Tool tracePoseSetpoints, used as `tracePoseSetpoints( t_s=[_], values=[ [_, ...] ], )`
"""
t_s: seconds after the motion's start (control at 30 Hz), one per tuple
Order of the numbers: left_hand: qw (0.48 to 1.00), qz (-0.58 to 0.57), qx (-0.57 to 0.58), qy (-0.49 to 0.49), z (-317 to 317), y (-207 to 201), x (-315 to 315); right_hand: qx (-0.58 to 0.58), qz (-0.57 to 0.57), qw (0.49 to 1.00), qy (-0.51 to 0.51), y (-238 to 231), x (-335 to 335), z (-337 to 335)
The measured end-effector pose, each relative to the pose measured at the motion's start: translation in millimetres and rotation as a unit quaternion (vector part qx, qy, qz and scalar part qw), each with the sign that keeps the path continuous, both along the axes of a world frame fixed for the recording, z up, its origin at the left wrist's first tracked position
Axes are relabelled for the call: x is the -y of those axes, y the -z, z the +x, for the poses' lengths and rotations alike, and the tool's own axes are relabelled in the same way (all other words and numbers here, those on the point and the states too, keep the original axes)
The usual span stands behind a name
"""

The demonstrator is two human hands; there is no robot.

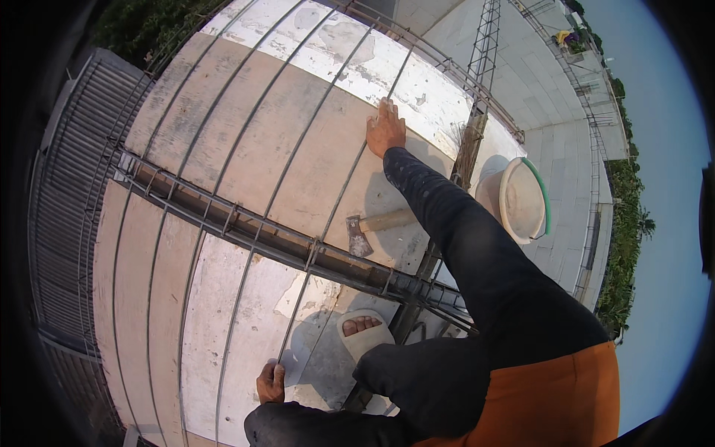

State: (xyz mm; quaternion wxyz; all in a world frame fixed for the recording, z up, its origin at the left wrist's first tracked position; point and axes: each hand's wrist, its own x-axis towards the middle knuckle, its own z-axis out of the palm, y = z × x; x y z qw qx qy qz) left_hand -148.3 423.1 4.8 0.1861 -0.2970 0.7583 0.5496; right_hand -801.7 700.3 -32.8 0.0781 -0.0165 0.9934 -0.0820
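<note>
One rod point(343, 190) crosses over the boards point(320, 164), our left hand point(271, 383) pinching it low down, our right hand point(385, 130) laid on it farther up, fingers outstretched; whether they grip, we cannot tell. If either hand slips, we could skew the rod; a stray foot point(363, 325) might knock the axe point(359, 237). Our sleeve point(465, 242) hides the axe's far end; our right palm and the rod's lower end are hidden too.

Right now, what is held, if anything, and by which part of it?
The left hand holds a thin metal bar near its lower visible end; the right hand lies over that bar farther up, its grip unclear.
</note>
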Motion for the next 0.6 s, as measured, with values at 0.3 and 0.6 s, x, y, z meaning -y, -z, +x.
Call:
tracePoseSetpoints(
  t_s=[0.3, 0.6],
  values=[
    [0.993, -0.036, 0.108, 0.021, -53.0, -1.6, -5.8, -0.097, -0.024, 0.995, -0.027, 19.1, -18.4, -43.7],
    [0.982, -0.079, 0.173, 0.006, 4.4, -29.0, -5.7, -0.078, -0.016, 0.943, -0.323, 20.7, 28.8, -46.1]
  ],
)
